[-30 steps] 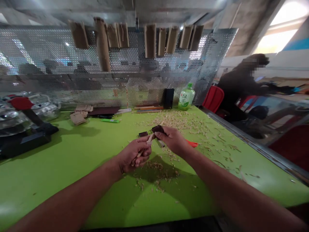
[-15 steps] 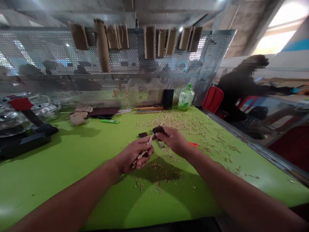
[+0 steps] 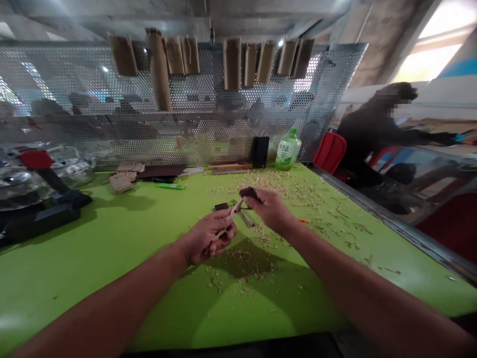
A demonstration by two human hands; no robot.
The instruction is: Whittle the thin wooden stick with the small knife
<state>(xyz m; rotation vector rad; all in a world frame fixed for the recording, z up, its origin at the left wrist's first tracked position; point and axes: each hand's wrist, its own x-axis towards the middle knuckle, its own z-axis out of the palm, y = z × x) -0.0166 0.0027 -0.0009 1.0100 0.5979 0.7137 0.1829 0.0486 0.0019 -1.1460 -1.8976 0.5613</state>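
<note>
Near the middle of the green table [image 3: 156, 298], my left hand [image 3: 208, 236] is closed around a pale, thin wooden piece [image 3: 234, 211] that points up and to the right. My right hand [image 3: 270, 209] grips a small dark brown block [image 3: 249, 193] and meets the tip of the wooden piece. Behind my left hand lies a small dark block [image 3: 221, 206]. A greyish strip [image 3: 247, 218] rests between the hands. Wood shavings [image 3: 242, 258] are scattered below them.
A green-capped bottle [image 3: 288, 150] and a black box [image 3: 260, 152] stand at the back. A green cutter [image 3: 170, 186] lies back left. A black-and-red tool [image 3: 48, 199] is at far left. A person [image 3: 372, 129] sits beyond the right edge.
My right hand has moved slightly up and right with the dark block. More of the pale wooden piece and the strip behind it shows between the hands.
</note>
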